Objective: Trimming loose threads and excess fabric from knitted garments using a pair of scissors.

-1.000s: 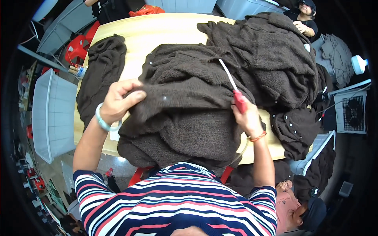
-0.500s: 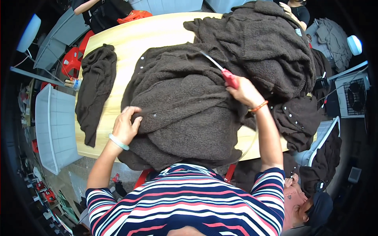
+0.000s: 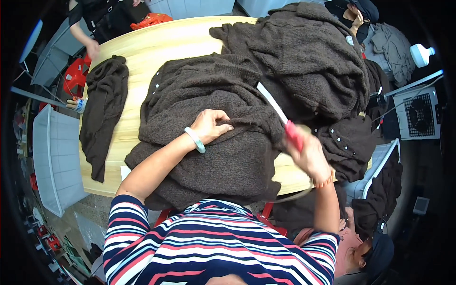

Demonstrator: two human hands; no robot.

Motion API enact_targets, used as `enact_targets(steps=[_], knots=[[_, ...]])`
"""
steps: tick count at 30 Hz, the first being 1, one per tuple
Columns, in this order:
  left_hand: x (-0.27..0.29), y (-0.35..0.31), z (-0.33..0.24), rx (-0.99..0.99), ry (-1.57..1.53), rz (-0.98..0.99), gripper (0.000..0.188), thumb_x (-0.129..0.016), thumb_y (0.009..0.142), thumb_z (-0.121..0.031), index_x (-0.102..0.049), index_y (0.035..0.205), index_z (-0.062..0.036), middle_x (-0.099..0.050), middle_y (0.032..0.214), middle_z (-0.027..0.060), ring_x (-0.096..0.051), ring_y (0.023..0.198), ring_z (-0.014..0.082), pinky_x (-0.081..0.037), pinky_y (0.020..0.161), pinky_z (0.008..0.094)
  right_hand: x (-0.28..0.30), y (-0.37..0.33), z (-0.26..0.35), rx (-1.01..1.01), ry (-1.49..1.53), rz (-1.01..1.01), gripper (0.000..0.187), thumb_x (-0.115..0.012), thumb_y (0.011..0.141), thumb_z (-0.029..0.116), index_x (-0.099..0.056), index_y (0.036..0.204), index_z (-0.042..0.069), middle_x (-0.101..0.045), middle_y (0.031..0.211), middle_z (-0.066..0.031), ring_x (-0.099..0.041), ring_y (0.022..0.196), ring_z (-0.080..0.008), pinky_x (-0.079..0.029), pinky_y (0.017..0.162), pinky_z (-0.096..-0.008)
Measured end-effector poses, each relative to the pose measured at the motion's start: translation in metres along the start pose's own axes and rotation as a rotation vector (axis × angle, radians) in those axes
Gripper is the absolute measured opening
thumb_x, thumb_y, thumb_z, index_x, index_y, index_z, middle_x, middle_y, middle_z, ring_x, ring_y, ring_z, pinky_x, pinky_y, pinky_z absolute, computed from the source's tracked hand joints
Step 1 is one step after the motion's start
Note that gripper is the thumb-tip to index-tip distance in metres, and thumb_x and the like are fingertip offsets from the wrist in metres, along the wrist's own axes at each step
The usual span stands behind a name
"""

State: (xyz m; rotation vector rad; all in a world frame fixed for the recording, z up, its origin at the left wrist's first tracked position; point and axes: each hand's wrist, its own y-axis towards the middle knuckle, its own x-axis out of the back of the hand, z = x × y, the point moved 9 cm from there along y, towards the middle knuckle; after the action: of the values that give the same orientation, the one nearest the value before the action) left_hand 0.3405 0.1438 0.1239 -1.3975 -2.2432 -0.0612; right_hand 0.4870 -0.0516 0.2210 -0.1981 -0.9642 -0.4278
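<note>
A dark brown knitted garment [image 3: 228, 161] lies bunched on the table in front of me. My left hand [image 3: 207, 127] rests on its middle, fingers curled into a fold of the knit, thumb toward the right. In my right hand [image 3: 309, 154], slightly blurred, is a hand tool with a red handle [image 3: 293, 135] and a long, narrow, pale blade or rod. The tip points up and left, close to the garment's right edge. I cannot tell whether it touches the cloth. A thin pale cord or tube curves below my right wrist.
Light wooden table [image 3: 156, 40]. More brown knits lie in a heap [image 3: 308, 57] at far right, and a narrow knit piece [image 3: 104, 114] lies at left. A white bin [image 3: 57, 161] stands left of the table. Co-workers are at far left, far right and near right.
My left hand has moved right and up, from the garment's left edge onto its middle. My right hand has come down and right with the tool. A co-worker's arm now reaches toward the far-left table corner.
</note>
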Motion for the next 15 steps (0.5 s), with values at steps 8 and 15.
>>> enact_targets(steps=[8, 15], knots=[[-0.008, 0.007, 0.036, 0.000, -0.164, -0.054, 0.025, -0.080, 0.079, -0.022, -0.070, 0.080, 0.0009, -0.065, 0.069, -0.0007, -0.054, 0.065, 0.0051, -0.045, 0.059, 0.0256, -0.042, -0.072, 0.039, -0.187, -0.130, 0.409, 0.020, -0.066, 0.086, 0.028, -0.062, 0.092, 0.008, -0.061, 0.066, -0.0197, -0.063, 0.070, -0.0407, -0.050, 0.066, -0.0471], [-0.005, -0.009, 0.031, -0.035, -0.364, -0.133, 0.028, -0.078, 0.082, -0.023, -0.067, 0.073, 0.0004, -0.061, 0.064, -0.0025, -0.050, 0.061, 0.0040, -0.042, 0.054, 0.0270, -0.050, -0.065, 0.062, -0.138, -0.088, 0.440, 0.021, -0.065, 0.088, 0.027, -0.060, 0.092, 0.008, -0.064, 0.067, -0.0198, -0.065, 0.069, -0.0395, -0.050, 0.066, -0.0470]])
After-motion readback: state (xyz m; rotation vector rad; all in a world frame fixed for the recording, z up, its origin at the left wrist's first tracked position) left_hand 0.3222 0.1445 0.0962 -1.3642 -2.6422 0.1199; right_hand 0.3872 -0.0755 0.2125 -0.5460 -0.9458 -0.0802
